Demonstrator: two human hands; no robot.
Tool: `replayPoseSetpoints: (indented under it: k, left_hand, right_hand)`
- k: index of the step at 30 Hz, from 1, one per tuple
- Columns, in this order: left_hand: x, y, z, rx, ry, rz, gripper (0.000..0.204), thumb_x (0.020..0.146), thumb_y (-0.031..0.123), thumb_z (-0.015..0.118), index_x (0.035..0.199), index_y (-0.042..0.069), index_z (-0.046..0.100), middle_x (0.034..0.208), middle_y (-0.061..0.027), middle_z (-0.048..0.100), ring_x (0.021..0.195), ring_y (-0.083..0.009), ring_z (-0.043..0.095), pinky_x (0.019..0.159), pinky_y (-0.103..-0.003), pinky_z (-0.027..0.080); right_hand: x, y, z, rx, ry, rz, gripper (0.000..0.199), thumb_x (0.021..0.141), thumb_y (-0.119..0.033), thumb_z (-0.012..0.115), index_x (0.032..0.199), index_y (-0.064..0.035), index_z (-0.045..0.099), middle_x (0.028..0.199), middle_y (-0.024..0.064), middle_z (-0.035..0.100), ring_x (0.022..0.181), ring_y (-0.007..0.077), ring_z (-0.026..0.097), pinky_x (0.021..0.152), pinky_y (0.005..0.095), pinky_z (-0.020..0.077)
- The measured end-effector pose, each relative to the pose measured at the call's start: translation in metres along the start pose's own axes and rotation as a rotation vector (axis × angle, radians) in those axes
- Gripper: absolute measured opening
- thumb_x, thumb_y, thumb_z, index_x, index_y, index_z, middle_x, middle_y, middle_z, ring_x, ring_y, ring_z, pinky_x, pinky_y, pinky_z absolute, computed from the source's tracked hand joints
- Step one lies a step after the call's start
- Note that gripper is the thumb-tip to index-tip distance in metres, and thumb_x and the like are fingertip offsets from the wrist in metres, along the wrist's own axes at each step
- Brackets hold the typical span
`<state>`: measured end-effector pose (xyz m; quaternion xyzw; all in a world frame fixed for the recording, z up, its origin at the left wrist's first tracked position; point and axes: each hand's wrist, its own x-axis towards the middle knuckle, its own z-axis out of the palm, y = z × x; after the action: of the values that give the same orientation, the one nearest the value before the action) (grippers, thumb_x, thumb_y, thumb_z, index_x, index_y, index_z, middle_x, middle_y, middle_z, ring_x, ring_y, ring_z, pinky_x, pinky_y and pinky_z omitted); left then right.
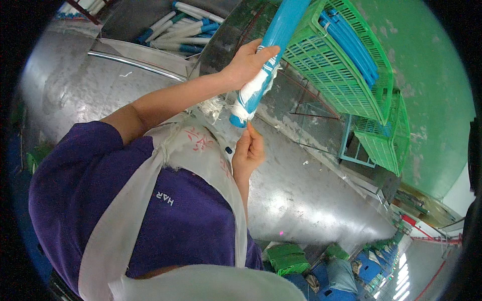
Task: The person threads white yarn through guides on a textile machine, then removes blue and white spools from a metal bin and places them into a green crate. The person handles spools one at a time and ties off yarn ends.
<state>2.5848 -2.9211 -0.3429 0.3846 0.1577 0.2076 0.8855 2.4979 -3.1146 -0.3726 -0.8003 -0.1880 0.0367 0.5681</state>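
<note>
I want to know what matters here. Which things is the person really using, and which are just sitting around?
In use:
left hand
right hand
blue-and-white wrapped roll
white apron

Lying about:
green plastic crate of blue rolls
second green crate
bin of wrapped rolls
steel table

A shiny steel counter (pixel 301 195) runs across the view. On its far side stands a green plastic crate (pixel 346 75) that holds long blue tubes (pixel 351 45). A second green crate (pixel 386 145) stands just beside it, lower. At the top, a metal tray (pixel 150 22) contains white and blue tubes (pixel 186 30) lying together. Below the counter lie folded green sacks (pixel 287 258) and blue sacks (pixel 369 268).
</note>
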Motion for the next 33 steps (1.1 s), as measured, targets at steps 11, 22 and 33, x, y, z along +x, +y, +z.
replayPoseSetpoints:
  k: [11,22,33]
  left_hand:
    - [0.002,-0.014,0.019,0.253,-0.131,0.106,0.040,0.086,0.034,0.065,0.107,0.001,0.056,0.076,-0.0009,0.057,0.065,-0.0063,0.050,0.055,-0.026,0.042]
    - [-0.027,-0.062,-0.011,0.956,-0.892,0.378,0.066,0.079,0.039,0.067,0.127,0.001,0.043,0.104,-0.0209,0.058,0.095,-0.0360,0.060,0.078,-0.044,0.049]
    - [-0.027,-0.156,-0.116,1.397,-1.117,0.276,0.077,0.074,0.038,0.071,0.135,0.008,0.036,0.113,-0.0162,0.054,0.106,-0.0332,0.050,0.083,-0.049,0.042]
  right_hand:
    - [-0.007,-0.023,-0.033,1.035,-0.017,0.638,0.018,0.093,-0.003,0.051,0.108,0.0007,0.060,0.053,-0.0048,0.040,0.042,0.0033,0.026,0.040,0.0220,0.0190]
    - [0.083,-0.116,-0.105,-1.277,-0.314,-0.811,0.044,0.080,-0.010,0.067,0.120,0.0005,0.054,0.080,0.0084,0.057,0.069,0.0233,0.054,0.061,0.0351,0.0460]
    - [0.073,-0.071,-0.137,-1.860,-0.673,-0.460,0.038,0.063,-0.029,0.078,0.082,-0.0072,0.053,0.078,0.0052,0.057,0.078,0.0215,0.059,0.067,0.0341,0.0477]
